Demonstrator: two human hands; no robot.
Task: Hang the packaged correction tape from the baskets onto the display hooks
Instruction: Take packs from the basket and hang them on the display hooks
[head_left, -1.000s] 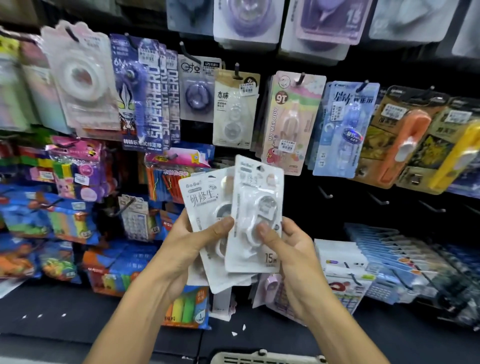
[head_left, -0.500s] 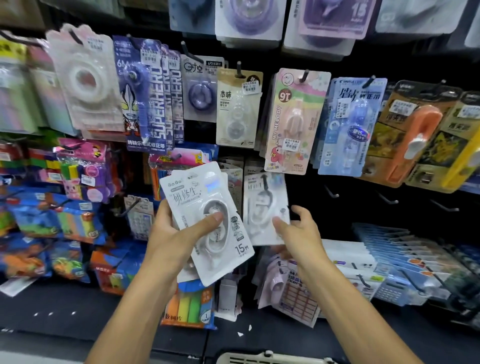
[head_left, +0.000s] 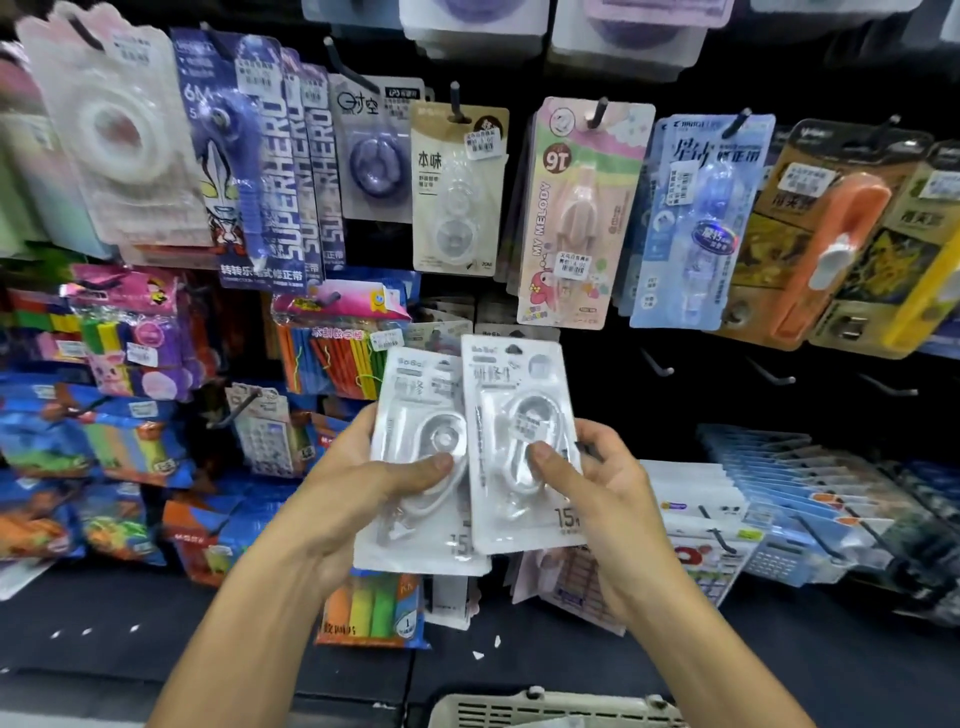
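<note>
White correction tape packs, upright, overlapping: left hand (head_left: 363, 483) grips one (head_left: 415, 467), right hand (head_left: 597, 483) pinches another (head_left: 519, 431).

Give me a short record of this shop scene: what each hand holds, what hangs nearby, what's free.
left hand: holds a stack of white tape packs, thumb on front
right hand: pinches one white pack, upright, overlapping the stack
above: pink pack and beige pack on hooks
free hooks: bare ones right of the hands
basket: rim at bottom edge
</note>
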